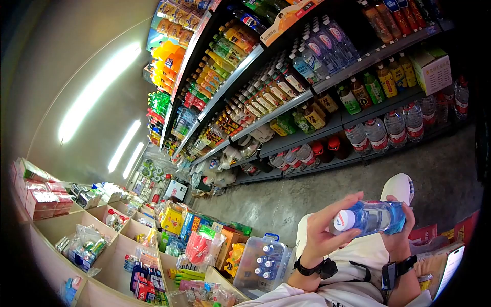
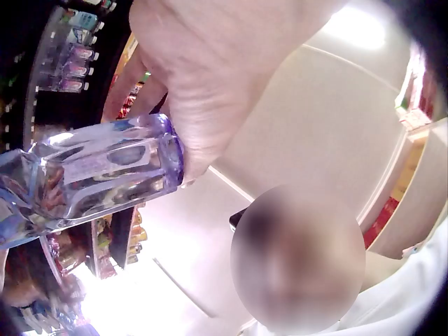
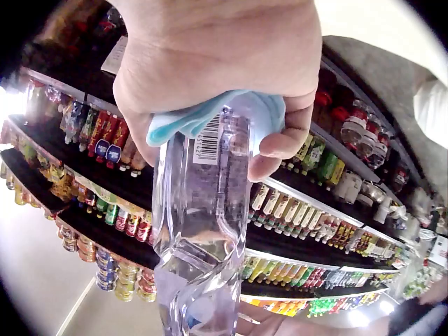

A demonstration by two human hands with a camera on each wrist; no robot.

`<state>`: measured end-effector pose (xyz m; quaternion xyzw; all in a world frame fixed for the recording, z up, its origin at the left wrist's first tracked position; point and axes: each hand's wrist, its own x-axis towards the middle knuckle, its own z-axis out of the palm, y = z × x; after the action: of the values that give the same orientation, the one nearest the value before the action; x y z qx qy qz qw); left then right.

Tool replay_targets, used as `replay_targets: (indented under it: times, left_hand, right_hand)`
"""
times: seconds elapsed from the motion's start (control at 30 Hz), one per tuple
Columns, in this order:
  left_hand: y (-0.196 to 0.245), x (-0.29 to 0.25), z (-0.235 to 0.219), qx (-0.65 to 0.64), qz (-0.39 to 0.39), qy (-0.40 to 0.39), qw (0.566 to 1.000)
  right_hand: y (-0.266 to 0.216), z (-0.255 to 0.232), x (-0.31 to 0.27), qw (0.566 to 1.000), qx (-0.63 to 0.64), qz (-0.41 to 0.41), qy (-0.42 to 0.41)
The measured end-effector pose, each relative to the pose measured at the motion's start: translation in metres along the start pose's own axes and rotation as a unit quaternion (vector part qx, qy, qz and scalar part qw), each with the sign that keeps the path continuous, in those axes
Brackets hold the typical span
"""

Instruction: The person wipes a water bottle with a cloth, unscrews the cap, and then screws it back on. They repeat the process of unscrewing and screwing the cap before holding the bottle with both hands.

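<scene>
A clear plastic water bottle with a white cap lies sideways between both hands above the lap. At the cap end my left hand holds it, fingers along one side and thumb on the other. My right hand grips the other end through a light blue cloth. In the right wrist view the cloth is folded round the bottle's end, with a barcode label just beyond its edge. The left wrist view shows the clear bottle body beside the palm.
A clear plastic box with several capped bottles stands left of the lap. Beyond it, divided shelf bins hold packaged goods. Tall drink shelves run across the aisle's grey floor. A phone lies at lower right.
</scene>
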<state>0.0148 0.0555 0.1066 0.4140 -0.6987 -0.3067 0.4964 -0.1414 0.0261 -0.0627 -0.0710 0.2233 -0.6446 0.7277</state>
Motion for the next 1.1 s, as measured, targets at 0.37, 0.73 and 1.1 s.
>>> replay_targets:
  times: [0.37,0.73,1.1]
  left_hand:
    - [0.002,0.003,-0.008,0.03,0.043,-0.039,0.998]
    - [0.008,0.01,-0.005,-0.168,0.201,-0.27,0.927]
    - [0.005,-0.008,0.006,-0.186,0.112,0.07,0.974]
  right_hand:
    - [-0.004,-0.011,0.006,0.986,0.116,0.06,-0.104]
    - [-0.011,0.009,-0.005,0.991,0.043,0.096,-0.077]
    - [-0.019,0.012,-0.008,0.983,-0.039,0.136,-0.113]
